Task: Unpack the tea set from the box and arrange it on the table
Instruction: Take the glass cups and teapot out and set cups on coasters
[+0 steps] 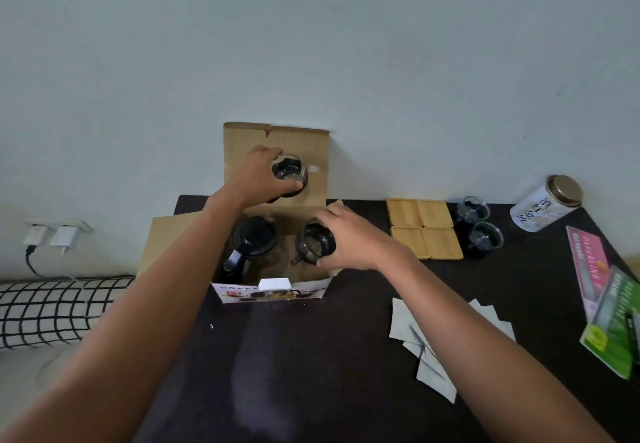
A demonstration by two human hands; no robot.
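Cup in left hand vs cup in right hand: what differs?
The left hand's cup is raised in front of the box's upright back flap; the right hand's cup sits low at the box opening. Left hand grips from the left side; right hand from the right. Both are dark-tinted glass cups.

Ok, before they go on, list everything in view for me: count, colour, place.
box: 1, brown cardboard, open, table's far left
teapot: 1, black-lidded glass, inside box
cups in hand: 2, glass, black-trimmed, over box
cups on table: 2, same, right of coasters
coasters: 4, bamboo, two-by-two
tin: 1, white, gold lid, far right
packets: pink and green, right edge
papers: several, grey, near right
table: 1, dark
left hand: gripping far cup
right hand: gripping near cup
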